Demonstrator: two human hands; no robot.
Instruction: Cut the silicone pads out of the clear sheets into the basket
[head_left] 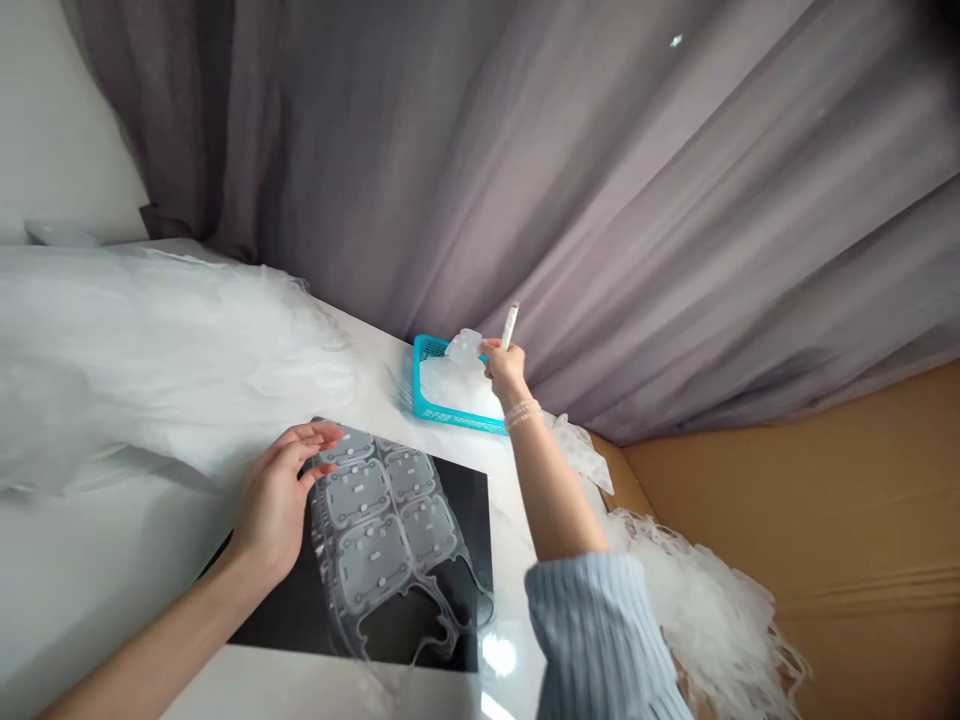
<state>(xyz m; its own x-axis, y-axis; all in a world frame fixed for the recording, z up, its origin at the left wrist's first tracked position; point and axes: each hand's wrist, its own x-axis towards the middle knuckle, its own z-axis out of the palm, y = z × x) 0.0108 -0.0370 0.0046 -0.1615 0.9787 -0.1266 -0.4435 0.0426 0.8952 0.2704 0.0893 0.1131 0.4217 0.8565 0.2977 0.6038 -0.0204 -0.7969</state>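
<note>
A translucent moulded plastic sheet [373, 568] with several rounded rectangular panels lies on a black mat [281, 618]. At its upper left edge rests my left hand [279, 490], thumb and fingers apart; whether they press on the sheet is hard to tell. My right hand [507, 370] is reaching over a blue plastic basket [459, 418]. Its fingertips pinch a small translucent plastic piece [465, 346] at the basket's rear. A white pen-like tool [509, 326] sticks up from the same hand. More white translucent pieces [450, 385] fill the basket.
A large pile of whitish translucent sheets [172, 360] covers the left of the white table [360, 350]. On the right, a cardboard box [735, 470] holds stringy plastic scraps [712, 610], with a loose piece [583, 452] near its edge. A grey curtain [465, 160] hangs behind.
</note>
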